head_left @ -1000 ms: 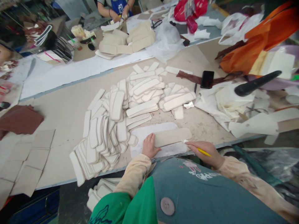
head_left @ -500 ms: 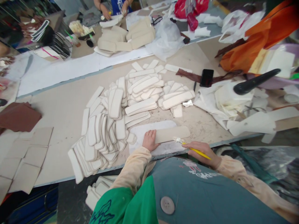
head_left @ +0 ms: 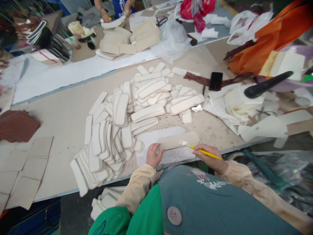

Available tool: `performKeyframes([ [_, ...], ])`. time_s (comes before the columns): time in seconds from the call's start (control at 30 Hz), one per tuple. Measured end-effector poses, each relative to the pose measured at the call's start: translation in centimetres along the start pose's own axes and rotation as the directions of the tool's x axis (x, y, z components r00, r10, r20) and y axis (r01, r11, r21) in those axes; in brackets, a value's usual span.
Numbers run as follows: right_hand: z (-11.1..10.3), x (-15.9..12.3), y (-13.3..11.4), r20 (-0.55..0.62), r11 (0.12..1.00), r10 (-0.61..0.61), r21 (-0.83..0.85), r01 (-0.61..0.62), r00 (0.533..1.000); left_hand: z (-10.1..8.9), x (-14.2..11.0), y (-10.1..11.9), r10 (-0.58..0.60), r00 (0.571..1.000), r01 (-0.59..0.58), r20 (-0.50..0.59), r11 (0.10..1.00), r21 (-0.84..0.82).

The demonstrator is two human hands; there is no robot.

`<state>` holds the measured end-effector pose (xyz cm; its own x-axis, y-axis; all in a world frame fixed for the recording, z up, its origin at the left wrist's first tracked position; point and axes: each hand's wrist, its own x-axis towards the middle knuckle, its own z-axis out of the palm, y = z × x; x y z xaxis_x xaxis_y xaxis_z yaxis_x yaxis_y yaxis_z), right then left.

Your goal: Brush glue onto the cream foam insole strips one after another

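A long beige strip (head_left: 174, 141) with rounded ends lies on a white sheet (head_left: 144, 156) near the table's front edge. My left hand (head_left: 154, 156) grips its left end, thumb on the near side and fingers on the far side. Closed round a yellow-handled brush (head_left: 206, 152) is my right hand (head_left: 210, 159). The brush's whitish tip touches the strip right of its middle, beside a small white smear. Just beyond and to the left spreads a large heap of pale, rounded strips (head_left: 121, 109), many overlapping in fanned rows.
Right of the heap are a black phone (head_left: 216, 81) and a white container (head_left: 242, 98) with a black handle sticking out. Square beige pieces (head_left: 31, 163) and brown pieces (head_left: 18, 125) lie at left. A co-worker's hands (head_left: 105, 16) are across the table.
My left hand has drawn back from lying flat on the strip to its left end. The brush tip has shifted slightly left and away from me. The view has turned a little.
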<state>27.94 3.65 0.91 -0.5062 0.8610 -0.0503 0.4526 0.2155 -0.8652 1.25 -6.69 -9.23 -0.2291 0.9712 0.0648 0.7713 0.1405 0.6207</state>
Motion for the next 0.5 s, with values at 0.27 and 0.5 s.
performKeyframes([
  [0.27, 1.9, 1.6, 0.8, 0.019, 0.959, 0.199, 0.201, -0.199, 0.980, 0.4, -1.4, -1.6, -0.048, 0.997, 0.046, 0.066, 0.998, 0.033],
  [0.5, 5.8, 3.8, 0.3, 0.170, 0.962, 0.206, 0.144, -0.231, 0.964, 0.4, 2.1, -2.0, 0.025, 0.986, -0.020, 0.164, 0.999, -0.030],
])
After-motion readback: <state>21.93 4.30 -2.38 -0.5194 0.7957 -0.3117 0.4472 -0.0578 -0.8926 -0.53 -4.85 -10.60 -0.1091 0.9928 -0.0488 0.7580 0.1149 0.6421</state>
